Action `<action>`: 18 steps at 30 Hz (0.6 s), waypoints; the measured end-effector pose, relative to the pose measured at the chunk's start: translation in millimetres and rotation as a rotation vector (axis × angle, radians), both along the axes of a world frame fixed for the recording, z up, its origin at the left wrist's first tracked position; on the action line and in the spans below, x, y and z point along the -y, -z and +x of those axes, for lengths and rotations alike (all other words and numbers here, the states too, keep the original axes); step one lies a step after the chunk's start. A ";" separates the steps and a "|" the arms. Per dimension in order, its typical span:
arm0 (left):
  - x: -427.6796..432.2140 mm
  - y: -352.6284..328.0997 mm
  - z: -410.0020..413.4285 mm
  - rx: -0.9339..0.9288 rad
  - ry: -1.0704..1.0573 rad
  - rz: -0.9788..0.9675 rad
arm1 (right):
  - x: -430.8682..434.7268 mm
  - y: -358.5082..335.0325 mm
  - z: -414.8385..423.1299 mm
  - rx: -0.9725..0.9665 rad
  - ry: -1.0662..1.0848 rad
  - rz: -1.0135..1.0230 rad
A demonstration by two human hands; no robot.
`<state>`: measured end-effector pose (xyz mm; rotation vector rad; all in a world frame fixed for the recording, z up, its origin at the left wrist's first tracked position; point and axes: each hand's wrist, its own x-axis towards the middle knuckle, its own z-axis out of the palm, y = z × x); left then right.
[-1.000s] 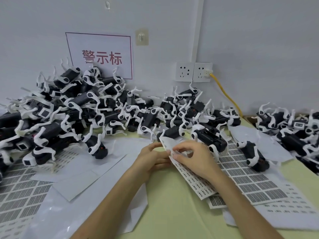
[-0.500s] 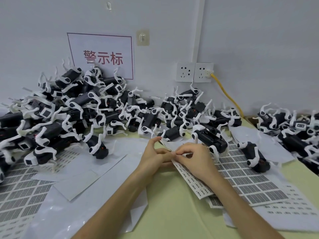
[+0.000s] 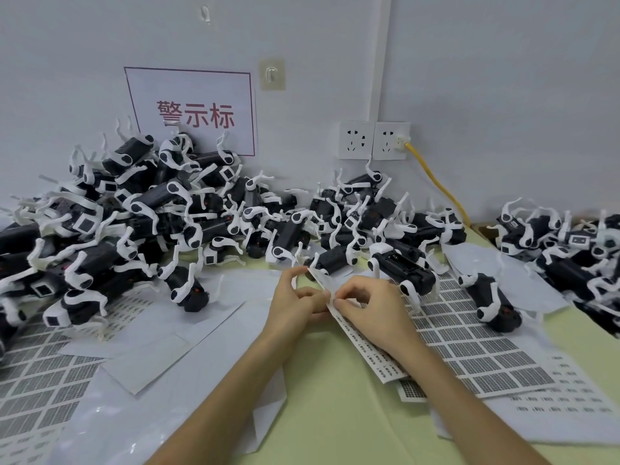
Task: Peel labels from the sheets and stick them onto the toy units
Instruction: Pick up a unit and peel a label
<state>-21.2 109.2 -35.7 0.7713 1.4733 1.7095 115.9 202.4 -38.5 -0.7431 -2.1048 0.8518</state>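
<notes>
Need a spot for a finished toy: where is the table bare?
Bare green table lies between the forearms, bordered by the white backing sheets left and the label strip right. The toy pile crowds the back; label sheets cover the right.

We've got a pale yellow-green tabletop [image 3: 335, 414] here, a big heap of black-and-white plastic toy dogs [image 3: 134, 229] along its back, a smaller heap [image 3: 570, 250] far right, and white label sheets printed with grey grids [image 3: 469, 347] lying flat near blank white paper sheets [image 3: 151, 357].
</notes>
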 end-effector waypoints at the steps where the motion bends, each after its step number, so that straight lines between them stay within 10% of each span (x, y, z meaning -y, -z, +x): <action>1: -0.8 0.1 0.5 -0.007 -0.015 0.000 | 1.0 -0.9 0.4 -0.001 -0.011 -0.003; 8: 1.2 -4.9 -5.3 -0.751 -0.185 -0.050 | 0.6 -8.9 6.6 -0.093 -0.041 -0.125; 18: -0.5 -7.7 -3.5 -0.709 -0.005 0.040 | 1.7 -12.7 6.3 -0.136 -0.048 -0.110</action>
